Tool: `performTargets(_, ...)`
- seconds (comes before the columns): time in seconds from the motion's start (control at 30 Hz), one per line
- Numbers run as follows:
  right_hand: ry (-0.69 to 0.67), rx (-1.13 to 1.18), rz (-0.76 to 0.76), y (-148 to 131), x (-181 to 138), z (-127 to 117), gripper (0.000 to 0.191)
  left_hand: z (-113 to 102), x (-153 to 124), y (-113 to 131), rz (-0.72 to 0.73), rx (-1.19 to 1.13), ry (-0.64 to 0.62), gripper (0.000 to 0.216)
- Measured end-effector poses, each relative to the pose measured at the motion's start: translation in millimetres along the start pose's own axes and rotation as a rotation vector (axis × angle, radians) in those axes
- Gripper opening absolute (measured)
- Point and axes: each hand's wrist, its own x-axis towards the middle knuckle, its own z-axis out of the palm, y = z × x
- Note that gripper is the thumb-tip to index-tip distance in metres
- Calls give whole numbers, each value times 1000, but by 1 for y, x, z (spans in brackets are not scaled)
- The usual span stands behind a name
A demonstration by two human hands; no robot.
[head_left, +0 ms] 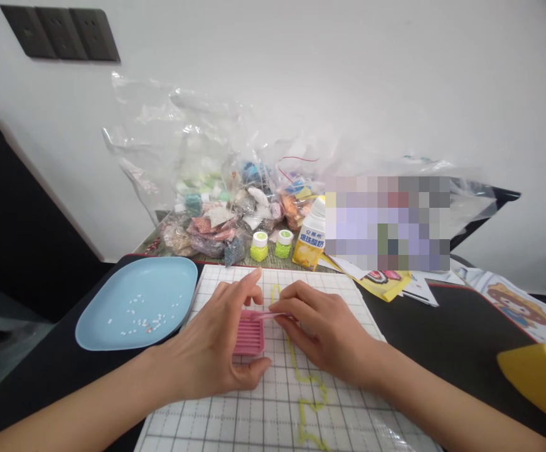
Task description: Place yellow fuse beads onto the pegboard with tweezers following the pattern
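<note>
A small pink ridged tray sits over the gridded white sheet. My left hand is curved around it, thumb in front and fingers behind, and its palm hides the tray's left end. The index finger is raised clear of the tray. Between the fingertips of my right hand is a slim pink tool, pinched and pointing left over the tray's back edge. Its exact kind is unclear. A wavy yellow-green line runs down the sheet beneath my right hand and nearer to me.
At left lies a light blue plate with scattered small white pieces. Two jars of yellow-green beads stand behind the sheet, beside a yogurt carton and bagged materials. A yellow object is at right.
</note>
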Motion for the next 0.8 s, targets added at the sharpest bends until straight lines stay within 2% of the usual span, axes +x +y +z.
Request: performTargets(0.8, -19, -55, -20, -1, 2, 6, 23, 3, 0, -2, 4, -6, 33, 98)
